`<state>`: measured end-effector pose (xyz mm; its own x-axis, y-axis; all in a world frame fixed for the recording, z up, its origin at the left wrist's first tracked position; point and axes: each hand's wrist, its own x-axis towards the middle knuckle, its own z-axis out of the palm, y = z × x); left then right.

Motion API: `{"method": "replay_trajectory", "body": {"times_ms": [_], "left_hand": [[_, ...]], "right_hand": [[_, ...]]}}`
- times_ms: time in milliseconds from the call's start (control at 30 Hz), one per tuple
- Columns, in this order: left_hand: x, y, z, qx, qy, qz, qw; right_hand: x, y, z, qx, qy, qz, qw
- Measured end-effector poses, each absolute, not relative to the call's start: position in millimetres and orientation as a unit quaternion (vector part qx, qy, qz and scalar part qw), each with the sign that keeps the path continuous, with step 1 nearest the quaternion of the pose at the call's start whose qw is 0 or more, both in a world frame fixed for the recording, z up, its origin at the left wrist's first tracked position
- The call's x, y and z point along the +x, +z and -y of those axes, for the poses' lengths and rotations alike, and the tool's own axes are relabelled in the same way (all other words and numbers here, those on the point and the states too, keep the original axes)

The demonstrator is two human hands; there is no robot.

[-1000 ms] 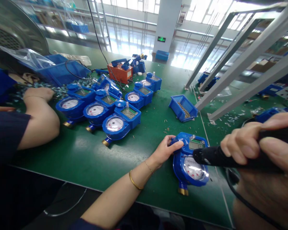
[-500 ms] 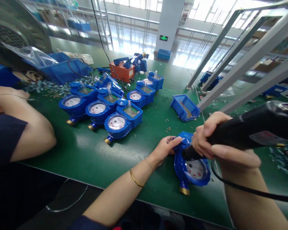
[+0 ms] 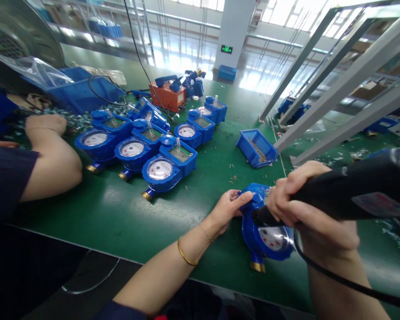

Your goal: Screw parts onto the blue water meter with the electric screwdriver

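The person's left hand (image 3: 231,208) was curled over the upper left of a blue plastic water meter (image 3: 250,235), its fingers (image 3: 243,196) bent round the housing and holding it against the green bench mat (image 3: 96,218). The meter lay near the front edge of the bench, right of centre in the frame. Its long axis ran roughly up and down the view, from a brass pipe connector (image 3: 258,266) at the near end to a far end hidden under the hands.

The right hand (image 3: 306,200) came in from the lower right, with its fingers closed around the thick barrel of a black electric screwdriver (image 3: 340,189). The tool's tapering nose pointed left and down at the meter's upper part, though the hands hid exactly where its tip met the housing. The right hand lay over the meter's upper right, the left hand against its upper left. A black cable (image 3: 336,278) curved below the right wrist.

Farther up the frame stood a cluster of finished-looking blue meters (image 3: 160,169) with glossy round dials, and a blue plastic bin (image 3: 256,149) held small brass parts. At the left edge, a co-worker's forearm (image 3: 50,169) rested on the bench.
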<state>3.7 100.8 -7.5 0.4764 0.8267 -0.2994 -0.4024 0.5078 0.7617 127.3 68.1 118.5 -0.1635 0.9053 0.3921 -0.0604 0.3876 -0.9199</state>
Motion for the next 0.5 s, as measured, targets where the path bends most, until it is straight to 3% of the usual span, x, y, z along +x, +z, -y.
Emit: {"method": "replay_trajectory", "body": {"times_ms": [233,500], "left_hand": [[5,-10,-100,0.321,0.377,-0.348,0.796],[3,-10,-103,0.314,0.379,-0.369,0.788]], "right_hand": [[121,118,-67,-0.366,0.381,0.586,0.615],[120,119,-62,-0.376,0.354,0.582,0.628]]}}
